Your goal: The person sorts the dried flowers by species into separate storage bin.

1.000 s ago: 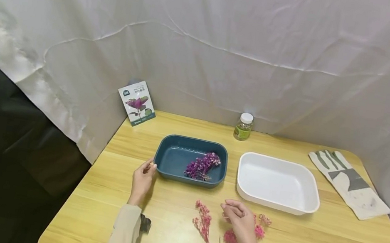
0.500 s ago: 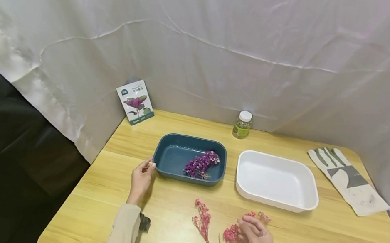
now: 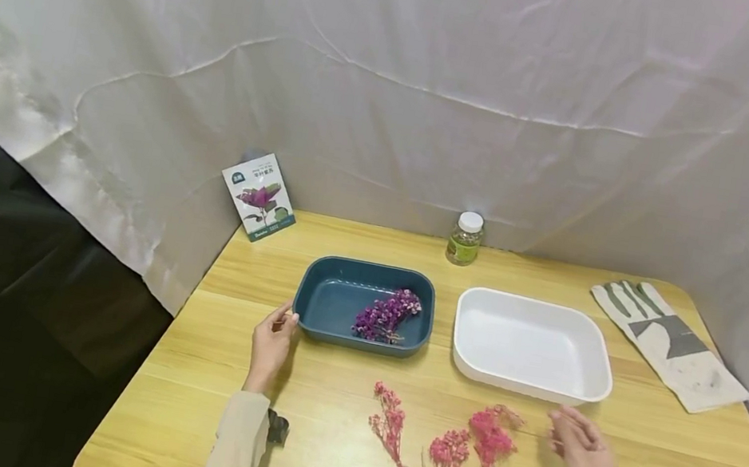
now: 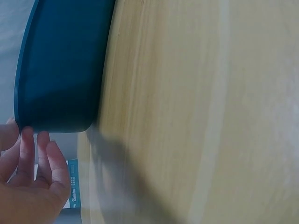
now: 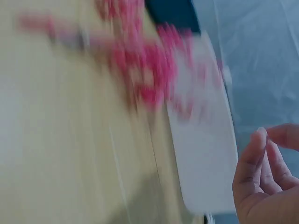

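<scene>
My left hand [image 3: 270,347] touches the left end of a dark blue rectangular dish [image 3: 326,311] with its fingertips. In the left wrist view, its fingers [image 4: 58,163] lie against the dish's end wall. A bunch of purple dried flowers [image 3: 385,316] lies inside, towards the right. My right hand [image 3: 586,459] hovers loosely curled, thumb and forefinger tips together, nothing visible between them. Left of it, three bunches of pink dried flowers lie on the table: a left one [image 3: 391,427], a middle one [image 3: 447,456] and a right one [image 3: 493,441]. They look blurred in the right wrist view.
A white rectangular dish [image 3: 533,342] stands right of the blue one. Behind them is a small jar [image 3: 465,239] with a white lid. A seed packet [image 3: 260,196] leans at the back left, and a work glove [image 3: 676,351] lies at the right. Grey cloth [image 3: 442,74] hangs behind.
My right hand has moved right, past the pink flowers, which now show uncovered on the table. My left hand has stayed at the blue dish.
</scene>
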Motion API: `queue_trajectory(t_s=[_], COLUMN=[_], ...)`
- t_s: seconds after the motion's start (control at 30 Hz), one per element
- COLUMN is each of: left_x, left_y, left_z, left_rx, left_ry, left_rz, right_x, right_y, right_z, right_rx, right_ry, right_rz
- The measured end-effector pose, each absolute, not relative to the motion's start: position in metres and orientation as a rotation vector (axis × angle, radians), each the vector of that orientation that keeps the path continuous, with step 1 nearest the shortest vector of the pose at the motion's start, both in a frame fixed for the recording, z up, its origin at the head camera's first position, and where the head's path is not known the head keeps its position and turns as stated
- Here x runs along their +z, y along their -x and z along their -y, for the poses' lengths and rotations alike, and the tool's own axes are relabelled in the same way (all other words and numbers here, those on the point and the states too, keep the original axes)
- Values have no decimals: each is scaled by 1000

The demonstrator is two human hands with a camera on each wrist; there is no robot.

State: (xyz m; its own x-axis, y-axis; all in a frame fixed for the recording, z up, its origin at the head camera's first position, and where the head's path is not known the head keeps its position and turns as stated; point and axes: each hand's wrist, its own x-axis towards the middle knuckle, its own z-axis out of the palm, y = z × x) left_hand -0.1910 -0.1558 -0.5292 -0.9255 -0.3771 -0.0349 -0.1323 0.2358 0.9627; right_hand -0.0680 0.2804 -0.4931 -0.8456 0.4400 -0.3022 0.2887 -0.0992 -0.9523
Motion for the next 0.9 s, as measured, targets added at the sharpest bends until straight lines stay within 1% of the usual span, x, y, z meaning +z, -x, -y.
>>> queue_trajectory(t_s=[0.13,0.33,0.63,0.9], left_x=[-528,-526,-524,-520], left_y=[190,189,185,169], left_z=[155,154,154,150], left_rx=[-1753,-1750,-1737,-1718], left_ry=[-481,-486,-464,-503], left_rz=[2305,2309,2309,2281], right_x=[-497,-503,-506,-504], right_y=[80,92,102,105], right_z=[-303,-325,-331,-335], right_rx=[1993,1873,1708,1775], right_ry=[922,1010,1022,1015], right_rz=[1918,1966,2095,2069])
